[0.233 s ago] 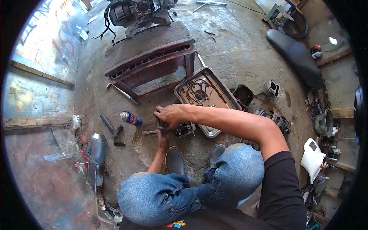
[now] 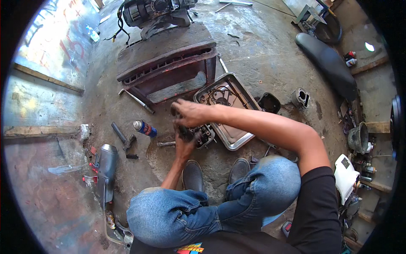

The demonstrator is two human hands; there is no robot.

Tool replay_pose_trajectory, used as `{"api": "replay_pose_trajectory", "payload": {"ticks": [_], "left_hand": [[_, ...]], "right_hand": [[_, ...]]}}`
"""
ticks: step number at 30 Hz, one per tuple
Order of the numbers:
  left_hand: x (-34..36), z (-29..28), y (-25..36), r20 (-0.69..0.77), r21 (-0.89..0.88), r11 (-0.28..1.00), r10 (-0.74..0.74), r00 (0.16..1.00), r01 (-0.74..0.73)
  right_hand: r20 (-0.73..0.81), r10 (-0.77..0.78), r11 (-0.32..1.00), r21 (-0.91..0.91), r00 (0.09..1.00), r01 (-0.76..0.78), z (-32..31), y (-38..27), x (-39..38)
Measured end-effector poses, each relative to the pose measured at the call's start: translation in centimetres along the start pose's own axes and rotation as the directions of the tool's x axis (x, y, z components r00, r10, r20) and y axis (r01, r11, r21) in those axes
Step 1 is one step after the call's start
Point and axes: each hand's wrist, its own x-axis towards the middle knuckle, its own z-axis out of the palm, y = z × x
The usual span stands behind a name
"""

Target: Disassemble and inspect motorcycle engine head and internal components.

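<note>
Hands, one pair, bare: we record the left hand (image 2: 185,134) and the right hand (image 2: 191,115) close together, the right just ahead of the left, its fingers bent; with blur and dark surfaces there, we cannot tell whether either is clamped on anything. Engine part, one, metal, block-shaped, with openings in its face (image 2: 206,136): on the ground just right of the left hand, which covers part of its near side in our view. Bar, one, short, metal (image 2: 166,144): just left of the left wrist. Spray can, one, blue, pale-topped (image 2: 146,128): left of both hands. Hammer-like tool, one, dark (image 2: 119,133): farther left, past the can. Tray, one, metal, rectangular (image 2: 231,142): right of the hands, with the right forearm crossing above it; inside we count thin dark loops (image 2: 221,98). Long-handled tool, one, metal (image 2: 137,101): ahead and left of the hands. Stand, one, dark red (image 2: 167,64): ahead of the hands, with a large engine assembly (image 2: 158,12) at its far end. Cover, one, black, hollow (image 2: 269,104), and cylinder, one, grey (image 2: 301,98): both well right of the hands, past the tray.
</note>
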Motion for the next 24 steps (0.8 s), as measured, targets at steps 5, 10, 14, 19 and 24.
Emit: {"api": "replay_pose_trajectory", "payload": {"ticks": [5, 10, 14, 19, 24], "left_hand": [[0.4, -0.5, 0.7, -0.197, 0.310, 0.951, 0.058, 0.979, 0.006], [2.0, -2.4, -2.5, -0.197, 0.346, 0.938, 0.084, 0.977, -0.011], [2.5, -1.7, -0.6, -0.116, 0.351, 0.933, 0.127, 0.985, -0.079], [3.5, -1.9, 0.6, -0.019, 0.390, 0.921, 0.017, 1.000, -0.008], [4.7, -1.7, -1.2, -0.014, 0.465, 0.885, 0.035, 0.999, -0.025]], "right_hand": [[-0.290, 0.073, 0.985, -0.128, 0.954, -0.115, -1.6, 3.6, -2.7], [-0.082, 0.417, 0.884, -0.197, 0.905, -0.424, 7.2, 7.1, -11.6], [-0.185, 0.460, 0.881, -0.022, 0.868, -0.472, 11.3, 5.1, -15.4], [-0.277, 0.453, 0.887, 0.041, 0.847, -0.460, 14.9, 4.6, -15.9], [-0.336, 0.596, 0.799, 0.343, 0.730, -0.494, 10.9, 4.3, -14.4]]}}
